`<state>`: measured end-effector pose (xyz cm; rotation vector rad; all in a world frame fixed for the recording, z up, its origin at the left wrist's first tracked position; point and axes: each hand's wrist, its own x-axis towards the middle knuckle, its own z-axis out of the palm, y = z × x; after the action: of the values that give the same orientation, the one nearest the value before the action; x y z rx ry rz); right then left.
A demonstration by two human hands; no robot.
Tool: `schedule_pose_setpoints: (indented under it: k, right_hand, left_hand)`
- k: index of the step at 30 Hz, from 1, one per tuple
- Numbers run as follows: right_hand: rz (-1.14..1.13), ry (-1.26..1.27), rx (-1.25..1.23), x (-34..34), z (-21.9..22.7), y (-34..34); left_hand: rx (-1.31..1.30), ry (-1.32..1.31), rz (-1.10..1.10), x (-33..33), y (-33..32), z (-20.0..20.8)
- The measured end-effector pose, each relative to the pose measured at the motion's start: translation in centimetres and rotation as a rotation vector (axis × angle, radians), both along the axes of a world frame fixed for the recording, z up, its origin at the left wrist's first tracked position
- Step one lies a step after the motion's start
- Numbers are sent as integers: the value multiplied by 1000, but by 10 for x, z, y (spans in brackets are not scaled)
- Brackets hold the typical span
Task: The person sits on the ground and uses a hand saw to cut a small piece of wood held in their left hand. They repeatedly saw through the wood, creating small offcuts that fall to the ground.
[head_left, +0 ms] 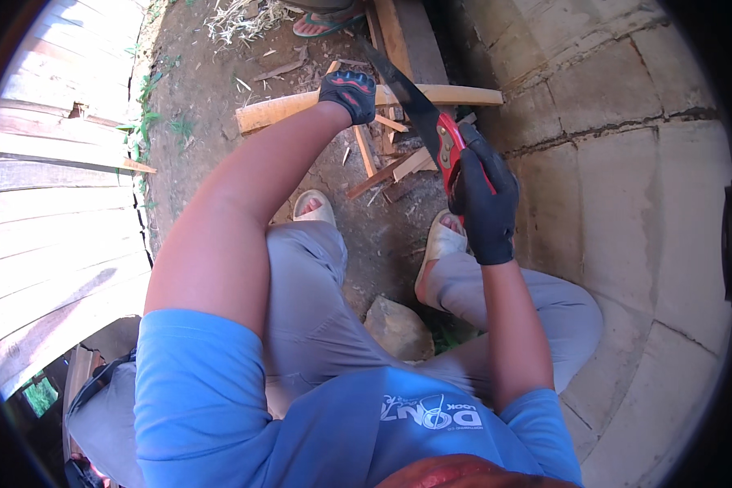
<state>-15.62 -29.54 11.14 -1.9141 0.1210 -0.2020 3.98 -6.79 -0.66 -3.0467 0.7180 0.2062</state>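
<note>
A long pale wooden strip [285, 110] lies crosswise in front of me, slightly bowed. My left hand [349, 93], in a black glove with red marks, is closed around it left of its middle. In my right hand [488, 191], also gloved in black, is the red handle of a hand saw [413, 99]. Its dark blade slants up and left from the handle and crosses over the strip, to the right of my left hand. Whether the teeth touch the wood I cannot tell.
Several wood offcuts [366, 150] lie under the strip. A thick plank [407, 41] runs away beyond it. A block wall [618, 179] stands at right, pale boards [57, 195] at left. A stone [398, 328] sits between my legs. Another person's sandalled foot [329, 23] shows at the top.
</note>
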Motion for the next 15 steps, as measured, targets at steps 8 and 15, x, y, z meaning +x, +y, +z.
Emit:
schedule_pose_setpoints:
  k: [8, 15]
  right_hand:
    - [80, 130, -318, -65, 87, -31]
    - [56, -50, -65, -23, 71, -71]
  left_hand:
    - [21, 102, 56, 3, -2, 7]
    - [14, 137, 41, 14, -5, 10]
